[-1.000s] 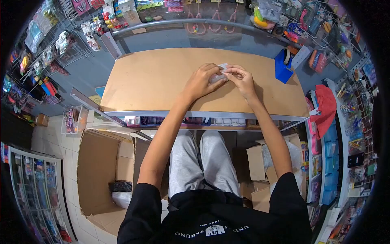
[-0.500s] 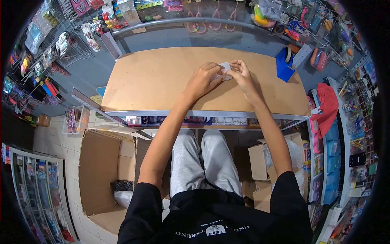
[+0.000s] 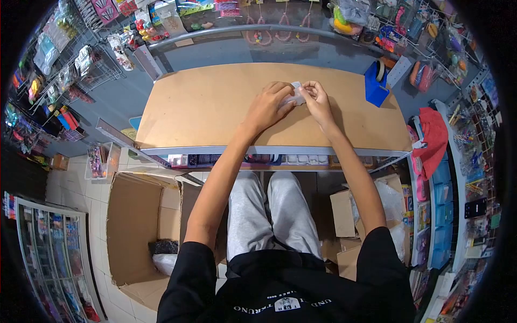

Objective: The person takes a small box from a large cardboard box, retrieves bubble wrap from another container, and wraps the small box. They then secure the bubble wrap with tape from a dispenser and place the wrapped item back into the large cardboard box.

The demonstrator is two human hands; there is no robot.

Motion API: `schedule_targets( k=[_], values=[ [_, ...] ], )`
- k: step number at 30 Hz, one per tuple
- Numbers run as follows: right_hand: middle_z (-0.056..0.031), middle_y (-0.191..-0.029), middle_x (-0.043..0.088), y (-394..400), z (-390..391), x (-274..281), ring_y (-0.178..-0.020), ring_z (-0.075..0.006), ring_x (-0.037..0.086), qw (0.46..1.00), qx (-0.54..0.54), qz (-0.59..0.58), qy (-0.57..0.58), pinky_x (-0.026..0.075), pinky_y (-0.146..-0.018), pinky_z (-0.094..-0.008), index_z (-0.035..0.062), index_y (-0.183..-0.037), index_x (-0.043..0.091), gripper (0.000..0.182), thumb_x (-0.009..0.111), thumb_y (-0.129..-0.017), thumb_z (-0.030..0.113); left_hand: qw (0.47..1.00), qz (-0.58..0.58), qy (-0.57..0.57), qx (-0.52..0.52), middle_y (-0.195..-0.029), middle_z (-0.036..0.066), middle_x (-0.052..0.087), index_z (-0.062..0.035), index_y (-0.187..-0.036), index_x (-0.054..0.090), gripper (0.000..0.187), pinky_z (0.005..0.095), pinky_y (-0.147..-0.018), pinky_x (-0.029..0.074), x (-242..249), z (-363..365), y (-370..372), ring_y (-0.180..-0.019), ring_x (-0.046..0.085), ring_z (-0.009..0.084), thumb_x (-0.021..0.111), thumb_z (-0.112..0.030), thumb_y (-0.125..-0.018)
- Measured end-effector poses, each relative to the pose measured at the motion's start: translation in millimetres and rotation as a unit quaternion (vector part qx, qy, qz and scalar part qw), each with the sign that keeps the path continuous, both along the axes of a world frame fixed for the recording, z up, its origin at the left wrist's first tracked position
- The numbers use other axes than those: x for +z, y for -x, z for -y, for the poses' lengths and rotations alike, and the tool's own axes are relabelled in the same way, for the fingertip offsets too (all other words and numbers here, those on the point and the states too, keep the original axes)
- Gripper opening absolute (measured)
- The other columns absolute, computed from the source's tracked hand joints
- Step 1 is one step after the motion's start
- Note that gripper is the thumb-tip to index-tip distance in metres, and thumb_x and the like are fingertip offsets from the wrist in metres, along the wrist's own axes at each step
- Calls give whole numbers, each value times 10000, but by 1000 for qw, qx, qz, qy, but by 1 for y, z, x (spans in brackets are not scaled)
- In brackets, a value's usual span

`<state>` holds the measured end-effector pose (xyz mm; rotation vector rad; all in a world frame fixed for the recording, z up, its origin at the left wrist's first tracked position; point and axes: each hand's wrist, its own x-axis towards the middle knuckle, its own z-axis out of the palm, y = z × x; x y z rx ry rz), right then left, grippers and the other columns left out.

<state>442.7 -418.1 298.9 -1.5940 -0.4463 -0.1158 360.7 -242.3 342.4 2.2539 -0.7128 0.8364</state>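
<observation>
A small, pale, partly see-through packet (image 3: 294, 96) is between my hands, over the far half of the wooden tabletop (image 3: 199, 107). My left hand (image 3: 271, 104) is closed on its left side, with fingers bent over it. My right hand (image 3: 316, 100) pinches its right edge between thumb and fingertips. The fingers cover part of the packet, and what is inside it cannot be made out.
A blue tape dispenser (image 3: 376, 86) stands at the table's right end. An open cardboard box (image 3: 134, 231) is on the floor to the left, with more cartons (image 3: 344, 215) to the right. Racks of packaged goods surround the table.
My right hand has shifted slightly, its fingers now more curled at the packet's edge. More of the packet shows between the hands. My left hand has stayed nearly in place.
</observation>
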Motion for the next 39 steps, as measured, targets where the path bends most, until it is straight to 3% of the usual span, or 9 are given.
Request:
schedule_targets(
  k=[5,16,20,22,26,31,35,37,39],
  values=[
    [-17,-935,671,-8,1,-7,-841,-83,610,999,7,-34,-33,477,-683,-241,56,-1075,586,208,610,-1003,250,1000,12,-19,-12,-1169,155,656,-43,-1067,663,240,465,-946,478,-2,-2,-3,-1108,594,369,704,-174,-870],
    [-77,-1016,704,-5,3,-4,-939,-122,642,999,-33,-10,-13,489,-822,-262,31,-1109,587,226,605,-1009,233,998,-26,-48,15,-1342,243,552,-73,-1139,665,258,505,-989,468,-14,-2,-3,-1184,550,454,661,-225,-931],
    [-104,-1042,710,2,3,2,-963,-143,661,998,-1,-37,-49,496,-861,-264,20,-1138,567,198,577,-1024,181,994,-107,10,-6,-1286,214,596,-84,-1194,645,302,456,-988,475,-2,-18,12,-1167,587,387,673,-233,-932],
    [-97,-1023,710,-10,6,-5,-942,-138,656,999,8,-20,-46,490,-844,-259,32,-1140,569,188,581,-1020,176,961,-239,137,-28,-1255,179,624,-77,-1222,627,334,412,-976,481,28,-29,43,-1136,616,329,681,-238,-934],
    [-66,-959,700,0,14,1,-897,-116,637,999,7,-33,-8,466,-792,-246,60,-1149,575,188,592,-1010,185,878,-262,396,-63,-1252,100,626,-62,-1302,553,458,320,-920,502,48,-83,114,-1102,622,206,705,-256,-917],
    [-45,-926,679,-7,15,-3,-894,-116,623,997,49,-50,30,470,-813,-263,56,-1136,594,192,624,-991,179,835,-368,409,18,-1211,121,632,-70,-1339,507,523,325,-914,523,38,-199,250,-1097,626,193,718,-254,-897],
    [-48,-960,663,-6,17,-1,-908,-115,621,995,64,-56,49,481,-832,-270,42,-1121,603,181,632,-988,161,755,-389,519,97,-1195,60,594,-89,-1326,518,520,333,-909,530,-1,-256,366,-1099,617,179,706,-312,-896],
    [-55,-988,657,-8,18,-2,-922,-117,620,994,62,-66,55,487,-856,-273,35,-1122,604,182,632,-989,157,721,-393,538,189,-1209,49,587,-91,-1308,525,477,327,-893,538,-29,-265,411,-1107,610,165,697,-291,-910],
    [-64,-1018,653,-9,17,-2,-939,-119,620,993,59,-76,65,492,-887,-277,29,-1125,604,187,632,-992,156,655,-407,585,250,-1115,66,640,-98,-1140,609,285,294,-835,533,-65,-268,438,-1018,631,163,733,-182,-898]
  ],
)
